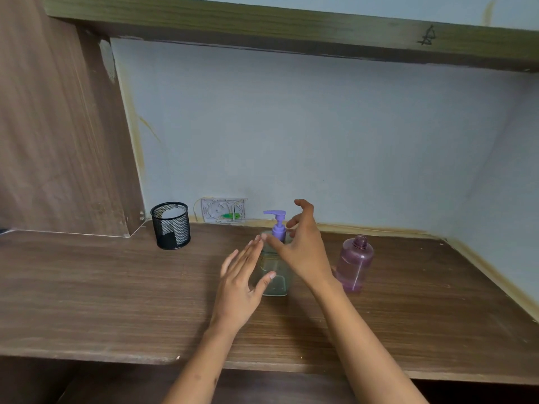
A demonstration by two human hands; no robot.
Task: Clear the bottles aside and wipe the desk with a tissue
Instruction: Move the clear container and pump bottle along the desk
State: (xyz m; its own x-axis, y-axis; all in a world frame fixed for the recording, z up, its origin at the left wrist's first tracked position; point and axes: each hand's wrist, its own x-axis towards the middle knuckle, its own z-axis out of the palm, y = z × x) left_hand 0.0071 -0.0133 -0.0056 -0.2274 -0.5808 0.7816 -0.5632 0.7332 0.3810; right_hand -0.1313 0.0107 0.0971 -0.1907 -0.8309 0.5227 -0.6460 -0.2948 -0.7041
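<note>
A clear square pump bottle [277, 282] with a purple pump head stands upright near the middle of the brown wooden desk [116, 287]. My left hand [242, 278] is open just left of it, its thumb at the bottle's side. My right hand [300, 243] is open above and to the right, fingers spread around the pump without closing on it. A capless translucent purple bottle [354, 263] stands upright to the right, apart from both hands. No tissue is in view.
A black mesh pen holder [170, 225] stands at the back left, with something white inside it. A wall socket plate [223, 210] sits low on the pale wall behind. A wooden side panel rises at the left and a shelf [291, 27] runs overhead.
</note>
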